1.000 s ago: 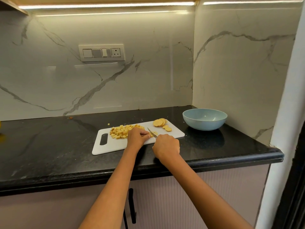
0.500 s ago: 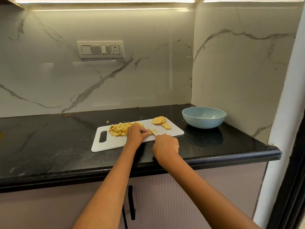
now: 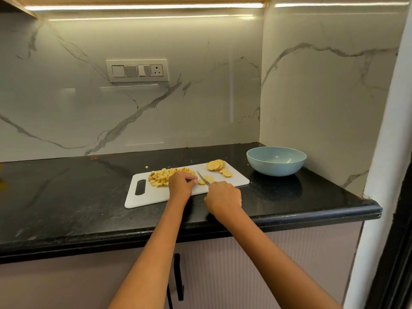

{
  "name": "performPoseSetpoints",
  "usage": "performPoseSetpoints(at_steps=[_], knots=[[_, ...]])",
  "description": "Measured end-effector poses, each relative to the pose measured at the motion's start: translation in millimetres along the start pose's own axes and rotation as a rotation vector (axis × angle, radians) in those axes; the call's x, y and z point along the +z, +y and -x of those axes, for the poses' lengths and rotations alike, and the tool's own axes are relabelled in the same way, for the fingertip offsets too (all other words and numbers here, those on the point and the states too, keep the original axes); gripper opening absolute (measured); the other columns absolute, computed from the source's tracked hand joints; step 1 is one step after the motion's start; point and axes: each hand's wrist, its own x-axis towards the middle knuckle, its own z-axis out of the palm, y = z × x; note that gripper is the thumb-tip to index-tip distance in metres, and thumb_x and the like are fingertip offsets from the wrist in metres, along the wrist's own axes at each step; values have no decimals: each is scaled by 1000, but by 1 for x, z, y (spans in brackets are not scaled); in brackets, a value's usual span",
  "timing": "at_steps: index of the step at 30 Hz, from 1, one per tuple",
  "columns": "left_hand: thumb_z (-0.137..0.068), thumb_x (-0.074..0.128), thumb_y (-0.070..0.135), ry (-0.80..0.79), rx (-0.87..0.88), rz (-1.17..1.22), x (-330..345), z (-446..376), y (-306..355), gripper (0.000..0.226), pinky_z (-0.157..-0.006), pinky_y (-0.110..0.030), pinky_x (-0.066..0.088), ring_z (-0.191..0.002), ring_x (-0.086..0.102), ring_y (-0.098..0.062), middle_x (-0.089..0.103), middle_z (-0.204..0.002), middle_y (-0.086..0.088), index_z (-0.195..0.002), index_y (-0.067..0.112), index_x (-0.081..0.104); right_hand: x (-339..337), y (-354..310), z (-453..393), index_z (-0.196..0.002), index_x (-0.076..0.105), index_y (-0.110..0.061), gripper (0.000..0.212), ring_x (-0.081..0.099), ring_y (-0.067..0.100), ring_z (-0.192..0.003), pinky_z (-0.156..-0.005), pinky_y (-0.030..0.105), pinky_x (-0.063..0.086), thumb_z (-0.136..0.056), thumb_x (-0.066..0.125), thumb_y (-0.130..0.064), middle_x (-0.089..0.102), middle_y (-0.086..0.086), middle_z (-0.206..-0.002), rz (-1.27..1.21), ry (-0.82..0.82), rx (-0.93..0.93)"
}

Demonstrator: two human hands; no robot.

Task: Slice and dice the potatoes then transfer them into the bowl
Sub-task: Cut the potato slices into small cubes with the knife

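Note:
A white cutting board (image 3: 153,195) lies on the black counter. A heap of diced potato (image 3: 161,177) sits on its left half, and round potato slices (image 3: 215,165) lie at its far right corner. My right hand (image 3: 224,197) grips a small knife (image 3: 204,178) whose blade points up-left over a potato slice (image 3: 208,179) in the board's middle. My left hand (image 3: 181,182) rests on the board beside the blade, fingers curled, fingertips close to that slice. A light blue bowl (image 3: 276,161) stands to the right of the board; its inside looks bare.
The black counter (image 3: 66,197) stretches left of the board, with a stray potato cube (image 3: 146,167) behind it. Marble walls close the back and right sides. A switch panel (image 3: 137,70) is on the back wall. Cabinet doors with black handles (image 3: 178,277) are below.
The knife blade has shifted slightly along the slice in the middle of the board. My left hand stays beside it. The camera view has drifted a little.

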Motion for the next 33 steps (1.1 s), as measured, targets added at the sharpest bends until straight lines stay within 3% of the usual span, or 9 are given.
performPoseSetpoints(at_steps=[8,12,14,19,27,30,33], knots=[[-81,68,8,-82,4,-72,-1,0,5,17,-77,-22,44,-95,63,-23,71,-99,-13,-97,2,72,-3,0,-5,-120,53,-8,28,57,22,-107,-78,27,43,-98,42,-19,58,9,-119,-24,-38,11],[-79,68,4,-104,40,-83,-4,0,7,14,-61,-16,41,-90,64,-24,72,-93,-15,-92,1,73,-11,-5,-18,-124,51,-8,30,52,23,-114,-90,29,40,-97,42,-18,55,8,-125,-51,-136,24],[-79,68,5,-84,45,-86,-3,2,8,14,-62,-17,41,-88,64,-23,72,-92,-15,-91,1,73,-11,-5,-18,-125,50,-9,30,53,22,-114,-89,29,40,-98,42,-18,55,8,-125,-30,-148,11],[-79,70,7,-47,54,-61,-2,3,7,14,-70,-21,41,-87,64,-21,72,-92,-14,-91,1,73,2,3,-4,-121,54,-9,27,58,21,-105,-73,26,40,-99,41,-17,59,7,-117,109,-22,-31],[-80,70,10,-34,114,-120,0,3,6,12,-69,-21,38,-85,62,-17,72,-92,-10,-89,4,74,10,14,-17,-119,55,-10,27,60,22,-99,-69,27,38,-98,41,-19,59,7,-114,114,142,-79],[-85,64,12,39,110,-208,1,3,8,15,-72,-22,38,-96,60,-20,68,-105,-7,-98,11,72,11,28,-24,-115,58,-12,27,58,21,-82,-61,25,36,-98,40,-21,58,4,-96,110,197,-114],[-89,50,-3,156,97,-253,0,0,10,32,-72,-23,37,-104,55,-24,59,-115,-11,-107,17,68,10,41,-35,-101,64,-14,32,46,15,-65,-51,24,26,-99,36,-29,43,-2,-69,128,230,-139]])
